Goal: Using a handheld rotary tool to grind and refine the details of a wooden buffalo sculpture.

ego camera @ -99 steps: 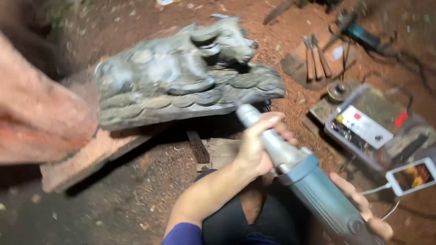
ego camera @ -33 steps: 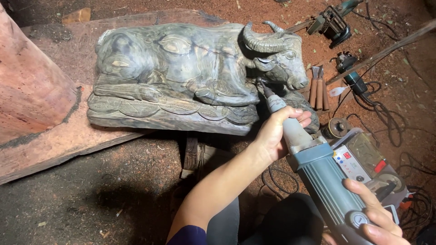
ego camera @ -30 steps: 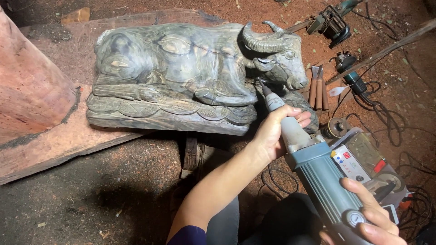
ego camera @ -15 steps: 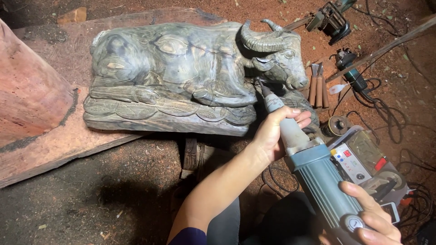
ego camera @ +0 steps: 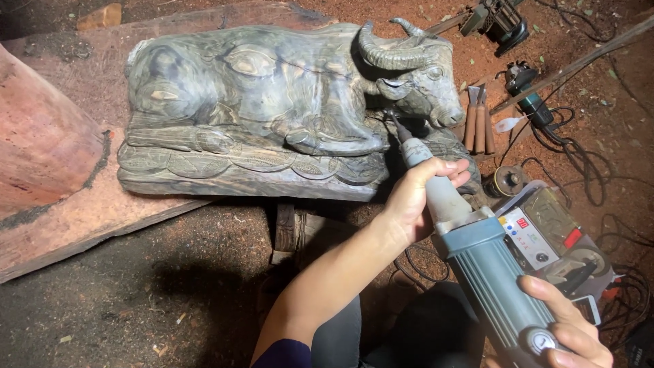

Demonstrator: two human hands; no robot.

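The carved buffalo (ego camera: 286,102) lies on a reddish wooden slab (ego camera: 82,218). Just right of its front legs, the left hand (ego camera: 415,201) closes its fingers around the neck of the die grinder (ego camera: 470,252), whose bit touches the carving under the head. Further right, the right hand (ego camera: 569,334) grips the grinder's rear end.

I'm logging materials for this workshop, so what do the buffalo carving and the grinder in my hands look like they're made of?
The buffalo carving looks like dark grey-brown wood: grain bands run across its body, with a smooth, dull finish. The grinder seems to have a grey-blue ribbed plastic body and a pale, matte metal neck, gripped by the left hand; the right hand holds its rear.
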